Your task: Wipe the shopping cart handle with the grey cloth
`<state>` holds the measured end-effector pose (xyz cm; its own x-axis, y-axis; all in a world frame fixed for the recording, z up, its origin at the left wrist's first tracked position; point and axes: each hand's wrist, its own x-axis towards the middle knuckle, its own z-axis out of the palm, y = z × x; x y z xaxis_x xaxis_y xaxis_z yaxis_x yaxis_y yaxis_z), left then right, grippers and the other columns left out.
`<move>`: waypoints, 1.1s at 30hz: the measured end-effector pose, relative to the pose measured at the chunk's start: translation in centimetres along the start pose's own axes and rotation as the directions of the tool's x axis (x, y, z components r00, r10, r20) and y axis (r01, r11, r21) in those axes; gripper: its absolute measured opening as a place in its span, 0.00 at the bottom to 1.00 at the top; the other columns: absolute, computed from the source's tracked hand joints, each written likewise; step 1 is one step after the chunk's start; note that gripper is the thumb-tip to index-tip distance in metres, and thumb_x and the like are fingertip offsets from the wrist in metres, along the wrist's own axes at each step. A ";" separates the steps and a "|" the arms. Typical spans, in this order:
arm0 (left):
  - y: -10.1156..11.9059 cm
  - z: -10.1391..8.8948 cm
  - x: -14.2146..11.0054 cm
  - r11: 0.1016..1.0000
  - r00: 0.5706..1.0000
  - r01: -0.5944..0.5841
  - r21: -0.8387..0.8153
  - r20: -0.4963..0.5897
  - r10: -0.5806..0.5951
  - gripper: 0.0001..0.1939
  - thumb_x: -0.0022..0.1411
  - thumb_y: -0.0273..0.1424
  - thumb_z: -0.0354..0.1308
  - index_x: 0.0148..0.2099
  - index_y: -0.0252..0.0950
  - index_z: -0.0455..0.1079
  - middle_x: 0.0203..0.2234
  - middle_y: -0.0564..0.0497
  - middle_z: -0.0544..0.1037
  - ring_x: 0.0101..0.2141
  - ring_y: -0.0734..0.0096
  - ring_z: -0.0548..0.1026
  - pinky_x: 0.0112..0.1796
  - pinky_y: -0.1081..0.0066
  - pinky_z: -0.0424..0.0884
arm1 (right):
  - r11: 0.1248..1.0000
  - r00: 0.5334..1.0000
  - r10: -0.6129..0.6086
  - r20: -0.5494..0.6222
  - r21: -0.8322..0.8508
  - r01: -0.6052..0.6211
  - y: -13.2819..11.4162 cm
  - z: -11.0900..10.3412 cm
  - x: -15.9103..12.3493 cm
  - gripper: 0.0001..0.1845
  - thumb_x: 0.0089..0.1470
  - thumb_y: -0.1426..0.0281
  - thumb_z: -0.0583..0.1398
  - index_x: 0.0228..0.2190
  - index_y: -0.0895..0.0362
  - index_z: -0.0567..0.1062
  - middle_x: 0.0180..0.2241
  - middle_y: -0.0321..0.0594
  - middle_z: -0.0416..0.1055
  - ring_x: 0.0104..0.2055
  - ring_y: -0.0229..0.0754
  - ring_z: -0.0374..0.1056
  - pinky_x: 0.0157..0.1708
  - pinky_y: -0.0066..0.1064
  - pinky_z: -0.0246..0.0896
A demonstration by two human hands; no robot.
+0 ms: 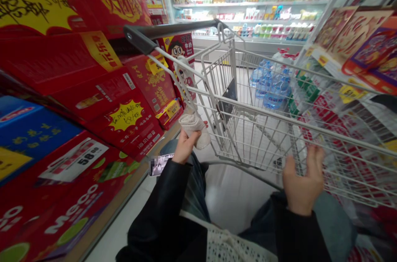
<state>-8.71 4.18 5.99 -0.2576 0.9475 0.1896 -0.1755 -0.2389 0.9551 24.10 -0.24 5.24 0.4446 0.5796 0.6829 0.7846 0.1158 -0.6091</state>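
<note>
A white wire shopping cart [260, 101] with a dark handle bar [167, 30] fills the middle of the head view, seen from low down. My left hand [184, 146] is closed round a crumpled whitish cloth [194, 125], held against the cart's left rear frame. My right hand [302, 185] is on the cart's right side wall, thumb apart and fingers curled onto the wires. Both arms wear black sleeves. Past the cart's front end is a shrink-wrapped pack of blue water bottles [273, 84].
Stacked red and blue gift boxes [77, 101] wall in the left side, down to the floor. A shelf of colourful boxes [356, 51] stands close on the right. Refrigerated shelves [263, 1] line the far end. Pale floor tiles [229, 200] run under the cart.
</note>
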 end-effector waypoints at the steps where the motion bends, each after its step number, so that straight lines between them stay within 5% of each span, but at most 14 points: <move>1: -0.1 0.1 0.0 1.000 1.000 0.002 0.007 0.008 -0.002 0.26 0.56 0.37 0.66 0.55 0.35 0.68 0.47 0.41 0.82 0.49 0.54 0.80 0.51 0.54 0.75 | 1.000 1.000 0.005 -0.003 -0.005 -0.005 0.0 0.3 0.4 0.34 0.58 0.63 0.60 0.63 0.64 0.69 0.66 0.58 0.63 0.69 0.64 0.61 0.66 0.58 0.59; 12: -2.5 0.9 2.1 0.982 0.976 -0.148 0.120 -0.142 0.165 0.27 0.54 0.35 0.64 0.55 0.37 0.64 0.44 0.46 0.80 0.47 0.60 0.79 0.54 0.55 0.73 | 0.996 0.986 -0.082 0.145 -0.012 0.084 0.4 1.0 1.4 0.40 0.60 0.68 0.54 0.71 0.63 0.53 0.72 0.56 0.49 0.74 0.61 0.49 0.69 0.58 0.52; 33: -2.8 2.1 3.2 0.967 0.963 -0.192 0.167 -0.158 0.219 0.26 0.55 0.34 0.64 0.55 0.38 0.64 0.43 0.47 0.76 0.53 0.59 0.74 0.61 0.53 0.65 | 0.999 0.977 -0.046 0.208 0.012 0.044 2.3 3.3 3.7 0.45 0.57 0.65 0.56 0.70 0.69 0.52 0.72 0.63 0.46 0.75 0.64 0.44 0.70 0.61 0.47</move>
<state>-7.01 8.32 4.36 -0.4370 0.8264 0.3552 0.0385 -0.3774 0.9252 26.14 4.83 5.08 0.3083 0.7291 0.6111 0.7982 0.1511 -0.5831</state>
